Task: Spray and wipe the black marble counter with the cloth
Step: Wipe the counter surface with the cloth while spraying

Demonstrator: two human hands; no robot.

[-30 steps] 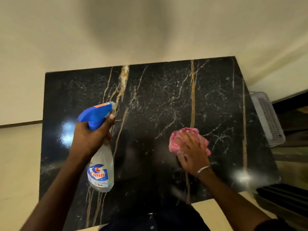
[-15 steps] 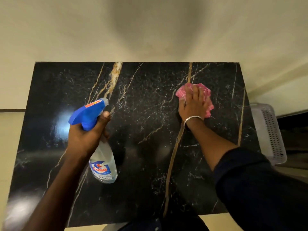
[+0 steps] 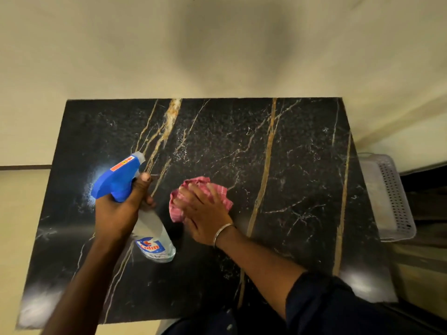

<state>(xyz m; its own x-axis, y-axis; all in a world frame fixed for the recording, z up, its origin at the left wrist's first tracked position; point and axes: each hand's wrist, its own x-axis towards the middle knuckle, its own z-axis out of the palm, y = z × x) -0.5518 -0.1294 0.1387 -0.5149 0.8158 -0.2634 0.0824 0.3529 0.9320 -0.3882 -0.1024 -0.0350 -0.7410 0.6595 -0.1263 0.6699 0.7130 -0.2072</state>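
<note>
The black marble counter (image 3: 290, 180) with gold and white veins fills the middle of the head view. My left hand (image 3: 118, 213) grips the neck of a clear spray bottle (image 3: 154, 240) with a blue trigger head, held above the counter's left half, nozzle toward the wall. My right hand (image 3: 205, 213) presses flat on a bunched pink cloth (image 3: 193, 183) near the counter's centre, just right of the bottle. Straight fingers cover most of the cloth. A metal bangle sits on that wrist.
A cream wall (image 3: 217, 56) rises behind the counter. A white perforated plastic basket (image 3: 391, 197) sits just off the counter's right edge. Bright light glare lies on the counter's front corners and by the spray head.
My right hand has swept the pink cloth from the far right part of the counter back toward the centre, close to the bottle. The left hand keeps its hold on the bottle.
</note>
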